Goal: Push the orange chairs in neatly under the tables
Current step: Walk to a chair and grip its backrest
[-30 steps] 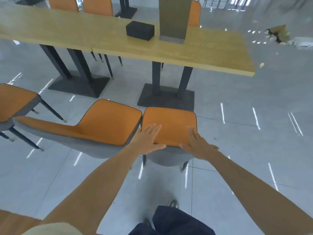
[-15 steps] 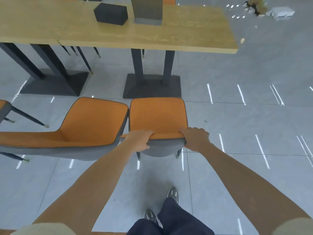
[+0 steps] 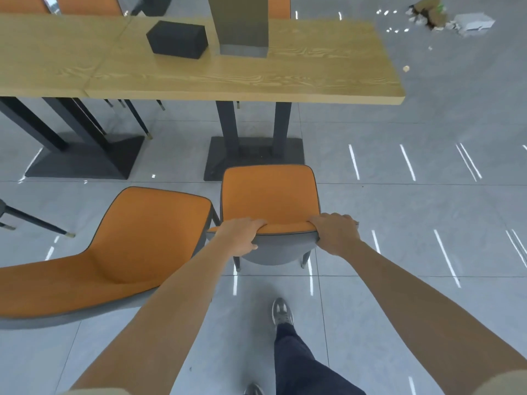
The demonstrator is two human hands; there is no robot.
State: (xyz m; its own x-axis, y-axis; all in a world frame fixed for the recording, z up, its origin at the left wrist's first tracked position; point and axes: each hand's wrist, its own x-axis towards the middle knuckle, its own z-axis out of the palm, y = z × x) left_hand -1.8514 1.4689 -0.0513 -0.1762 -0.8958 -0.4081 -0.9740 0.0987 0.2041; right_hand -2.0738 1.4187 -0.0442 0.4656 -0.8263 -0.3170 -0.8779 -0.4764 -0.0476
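Both hands, left hand (image 3: 241,236) and right hand (image 3: 335,233), clamp the backrest of the orange chair (image 3: 269,201), short of the table (image 3: 245,72) — unpushed, and the neighbouring chair (image 3: 137,240) waits askew.

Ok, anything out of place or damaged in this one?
Yes. The left chair sits turned sideways to the table, while the right chair, gripped by the left hand and right hand, faces it squarely. On the floor at far right, rubble lies scattered around what looks like a broken patch.
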